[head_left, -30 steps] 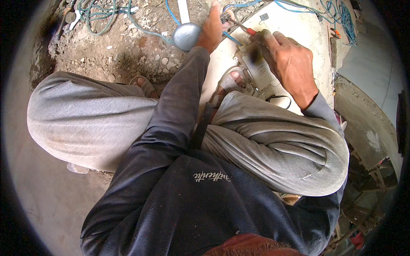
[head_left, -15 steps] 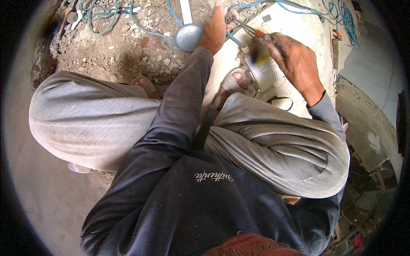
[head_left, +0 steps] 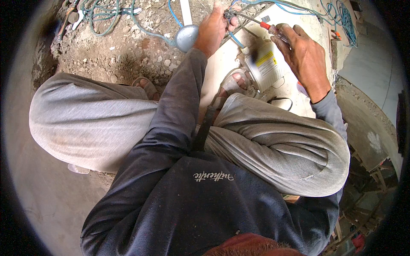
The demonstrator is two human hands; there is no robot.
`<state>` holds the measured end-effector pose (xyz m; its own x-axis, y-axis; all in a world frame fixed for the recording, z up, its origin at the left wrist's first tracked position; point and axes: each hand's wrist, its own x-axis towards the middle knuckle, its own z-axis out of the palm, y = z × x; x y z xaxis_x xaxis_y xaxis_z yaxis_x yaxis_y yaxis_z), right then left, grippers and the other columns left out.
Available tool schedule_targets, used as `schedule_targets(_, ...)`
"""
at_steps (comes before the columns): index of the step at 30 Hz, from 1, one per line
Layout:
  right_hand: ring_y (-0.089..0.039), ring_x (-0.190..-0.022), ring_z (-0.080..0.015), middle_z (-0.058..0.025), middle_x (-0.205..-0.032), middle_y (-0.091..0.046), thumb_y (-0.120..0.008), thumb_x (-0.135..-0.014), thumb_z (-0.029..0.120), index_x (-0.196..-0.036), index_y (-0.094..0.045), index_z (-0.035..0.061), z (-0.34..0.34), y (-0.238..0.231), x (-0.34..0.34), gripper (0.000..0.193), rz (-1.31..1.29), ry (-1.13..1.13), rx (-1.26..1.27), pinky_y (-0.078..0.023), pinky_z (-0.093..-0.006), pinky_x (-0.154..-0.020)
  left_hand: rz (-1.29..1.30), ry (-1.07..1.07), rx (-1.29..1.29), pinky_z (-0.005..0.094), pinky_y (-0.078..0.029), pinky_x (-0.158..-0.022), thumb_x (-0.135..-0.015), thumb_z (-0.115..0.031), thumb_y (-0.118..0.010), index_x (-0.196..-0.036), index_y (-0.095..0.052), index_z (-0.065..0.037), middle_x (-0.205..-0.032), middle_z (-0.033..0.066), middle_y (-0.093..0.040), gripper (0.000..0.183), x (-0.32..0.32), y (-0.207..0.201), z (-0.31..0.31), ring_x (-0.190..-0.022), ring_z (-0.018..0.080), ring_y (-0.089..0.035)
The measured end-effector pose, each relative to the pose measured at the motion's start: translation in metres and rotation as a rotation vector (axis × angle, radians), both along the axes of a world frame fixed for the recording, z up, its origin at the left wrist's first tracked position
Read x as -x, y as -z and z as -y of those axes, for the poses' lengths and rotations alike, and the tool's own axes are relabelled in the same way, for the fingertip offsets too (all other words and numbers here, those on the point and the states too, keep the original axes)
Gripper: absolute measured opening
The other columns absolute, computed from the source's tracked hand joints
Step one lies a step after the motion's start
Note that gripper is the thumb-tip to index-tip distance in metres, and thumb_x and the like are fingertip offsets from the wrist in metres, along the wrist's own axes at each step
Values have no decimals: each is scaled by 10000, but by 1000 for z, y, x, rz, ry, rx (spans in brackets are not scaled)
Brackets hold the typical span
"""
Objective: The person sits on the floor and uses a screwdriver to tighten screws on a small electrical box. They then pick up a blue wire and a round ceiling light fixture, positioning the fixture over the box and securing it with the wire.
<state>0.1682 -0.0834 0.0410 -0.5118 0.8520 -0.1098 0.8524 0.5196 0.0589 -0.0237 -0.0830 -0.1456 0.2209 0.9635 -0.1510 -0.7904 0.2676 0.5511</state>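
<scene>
My left hand [head_left: 211, 32] is closed around a small dark part [head_left: 230, 17] with thin wires by it; its exact kind is too small to make out. In my right hand [head_left: 308, 59] is a screwdriver with a red and clear handle [head_left: 265, 26], gripped between thumb and fingers. The shaft slants up and left, with its tip at the dark part. Below the hands lies a white housing with a yellow-marked label [head_left: 268, 68], and a blue cable [head_left: 235, 40] ends in a pale fitting beside it.
Left of my left hand is a grey disc [head_left: 187, 38] on a white bar. Rope [head_left: 100, 17] and a pliers-like tool [head_left: 67, 19] lie on the rubble at far left. Coiled blue cable [head_left: 348, 25] lies at far right. My sandalled foot [head_left: 235, 81] is beside the housing.
My right hand has moved slightly right, and the screwdriver has swung up to a flatter slant. My left hand has shifted a little left, with the dark part still in it.
</scene>
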Motion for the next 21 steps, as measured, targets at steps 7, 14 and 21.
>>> schedule_targets(7,-675,-725,-408,-192,-828,-673,-559,-1009,380,-1121,-662,74,5,-20,14,342,-10,151,261,-533,-493,-633,-163,48,-13,278,-434,-771,-1109,-417,-339,-1235,-571,36,-971,42,-565,524,1,-1,-1,-812,94,-439)
schedule_targets(14,-656,-777,-403,-266,-807,-654,-515,-1033,434,-1060,-669,-6,1,-32,8,467,-177,340,589,-493,-463,-725,-429,23,59,276,-444,-799,-1109,-425,-330,-1214,-586,30,-861,11,-551,533,4,-3,2,-766,98,-445)
schedule_targets(21,-544,-648,-200,-119,-656,-536,-485,-1041,494,-1028,-671,-34,1,-40,16,560,-349,532,745,-467,-369,-657,46,127,78,377,-463,-960,-1099,-456,-315,-1259,-559,30,-818,7,-555,566,3,-10,-2,-749,143,-492)
